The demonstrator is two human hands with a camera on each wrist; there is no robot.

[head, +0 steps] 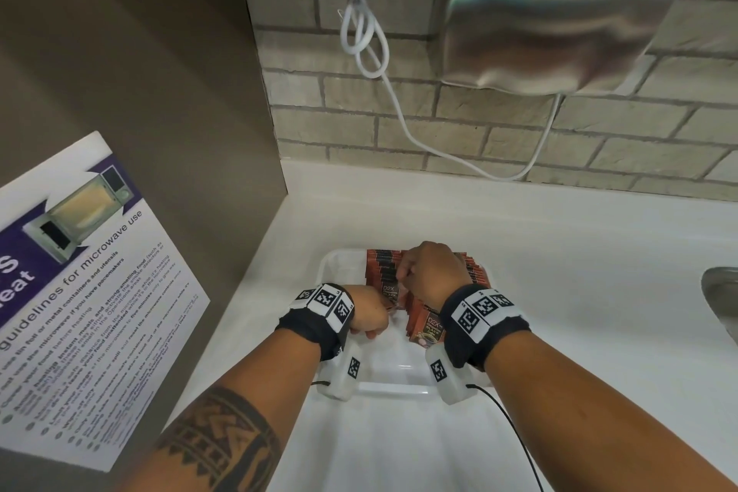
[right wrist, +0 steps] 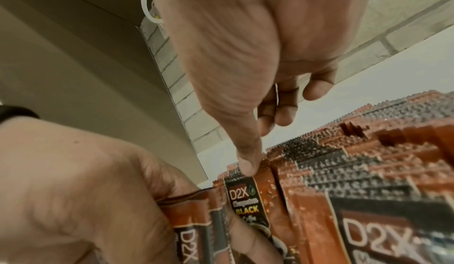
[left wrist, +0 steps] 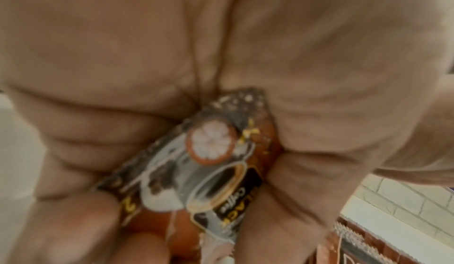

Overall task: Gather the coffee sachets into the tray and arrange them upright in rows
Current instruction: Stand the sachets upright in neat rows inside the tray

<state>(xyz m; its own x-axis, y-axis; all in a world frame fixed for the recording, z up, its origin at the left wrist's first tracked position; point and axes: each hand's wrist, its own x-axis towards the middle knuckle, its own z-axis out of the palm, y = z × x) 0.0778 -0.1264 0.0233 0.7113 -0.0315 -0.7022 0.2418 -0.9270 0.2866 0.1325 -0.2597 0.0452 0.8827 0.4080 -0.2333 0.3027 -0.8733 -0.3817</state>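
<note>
From the head camera, a white tray (head: 339, 264) sits on a white counter (head: 559, 252) below a brick wall. Rust-and-black coffee sachets (head: 383, 272) stand packed in rows in the tray's far right part; the near part of the tray is bare. The person's left hand (head: 367, 312) is in the tray, just left of the sachets. The right hand (head: 433, 272) rests on top of the rows.

From the left wrist, that hand's fingers curl round a small bunch of sachets (left wrist: 209, 171), gripping them mid-length.

From the right wrist, the right thumb (right wrist: 248, 163) presses a serrated sachet top in the row, with the other fingers loosely curled and holding nothing. The left hand (right wrist: 86, 190) holds its bunch just beside the row.

The sachets look light, thin, floppy and probably slick, so they are best pinched flat-sided, several together, and braced against the row.
</note>
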